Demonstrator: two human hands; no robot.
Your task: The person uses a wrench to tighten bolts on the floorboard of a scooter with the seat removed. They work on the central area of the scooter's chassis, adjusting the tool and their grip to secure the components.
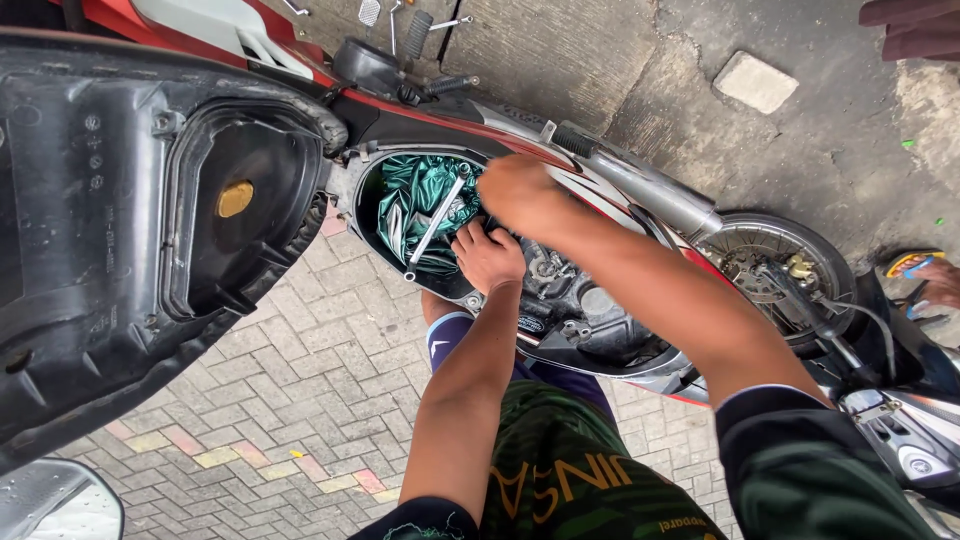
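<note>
A scooter lies under me with its seat (pixel 120 220) lifted, showing the open storage compartment (pixel 368 205). Inside sits crumpled green shiny cloth (pixel 405 200) with a long metal socket wrench (pixel 435 222) lying across it. My left hand (pixel 488 255) is down at the compartment's near rim, fingers curled beside the wrench's shaft. My right hand (pixel 520 190) reaches over the compartment's far edge, fingers bent downward; what it grips is hidden. The engine parts (pixel 560 300) show just behind my left hand.
The rear wheel (pixel 770 265) and a silver grab rail (pixel 650 190) lie to the right. Patterned paving bricks (pixel 300 400) cover the ground at left, cracked concrete (pixel 620 60) above. Another person's sandalled foot (pixel 925 275) sits at the far right. A mirror (pixel 55 505) shows bottom left.
</note>
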